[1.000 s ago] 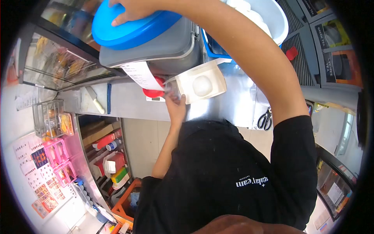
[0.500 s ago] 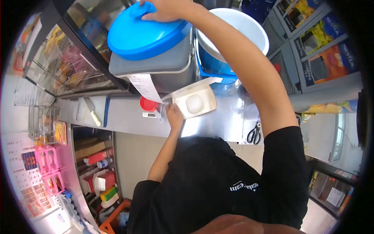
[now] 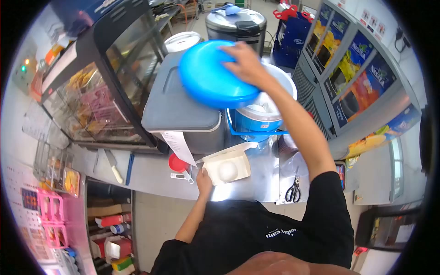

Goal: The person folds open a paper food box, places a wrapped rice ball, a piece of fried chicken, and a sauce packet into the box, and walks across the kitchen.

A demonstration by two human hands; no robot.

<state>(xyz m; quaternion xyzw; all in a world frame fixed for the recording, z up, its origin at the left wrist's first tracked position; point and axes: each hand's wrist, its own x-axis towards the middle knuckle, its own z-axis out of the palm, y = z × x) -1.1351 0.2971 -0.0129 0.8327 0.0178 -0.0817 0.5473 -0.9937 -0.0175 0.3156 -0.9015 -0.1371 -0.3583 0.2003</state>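
The round blue lid (image 3: 206,75) is seen in the head view, tilted, overlapping the right side of a grey lidded bin (image 3: 165,105) and the left part of a blue bucket with a wide white rim (image 3: 288,87). The right hand (image 3: 247,68) holds this lid from above, with fingers and thumb on its top near the right side; whether the lid touches the bin or bucket cannot be told. White contents show inside the bucket, which stands just beside the bin.

The left hand (image 3: 204,183) is at the left edge of an open paper carton (image 3: 245,172), its fingers partly hidden, so I cannot tell whether they grip it. In the carton sits a rounded white mound (image 3: 228,171). A printed receipt (image 3: 178,145) hangs down the bin's front, its lower end near a red measuring cup (image 3: 176,162) and a small digital scale (image 3: 176,176). On the steel counter (image 3: 153,169), black-handled scissors (image 3: 293,190) lie to the right, and a pale-handled knife (image 3: 112,166) to the left, near a glass display case (image 3: 103,85).
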